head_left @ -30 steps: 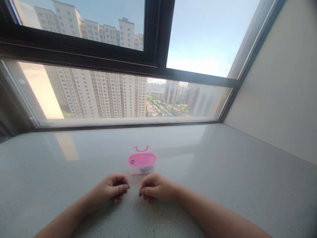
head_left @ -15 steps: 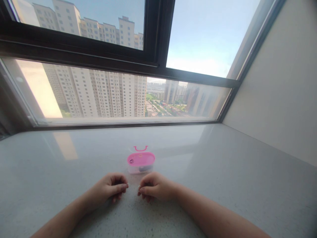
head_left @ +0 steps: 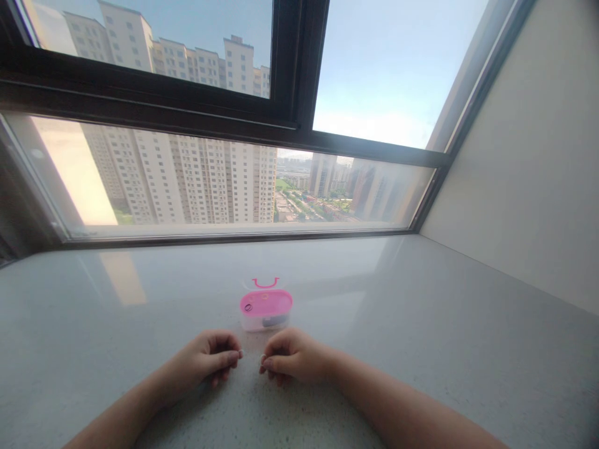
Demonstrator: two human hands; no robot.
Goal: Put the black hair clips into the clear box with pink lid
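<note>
A small clear plastic box [head_left: 266,310] with a pink top and a pink handle stands on the grey stone sill [head_left: 421,324], just beyond my hands. My left hand [head_left: 206,360] rests on the sill with its fingers curled and thumb pressed to forefinger. My right hand [head_left: 290,358] lies opposite it, pinched the same way. The two pinches face each other a few centimetres apart. Whatever is held between the fingertips is too small to make out. Neither hand touches the box.
A wide window with a black frame [head_left: 294,75] runs along the back of the sill, showing high-rise buildings outside. A pale wall [head_left: 528,174] closes off the right side.
Both hands have stayed almost still, pinched as before. The view has shifted slightly.
</note>
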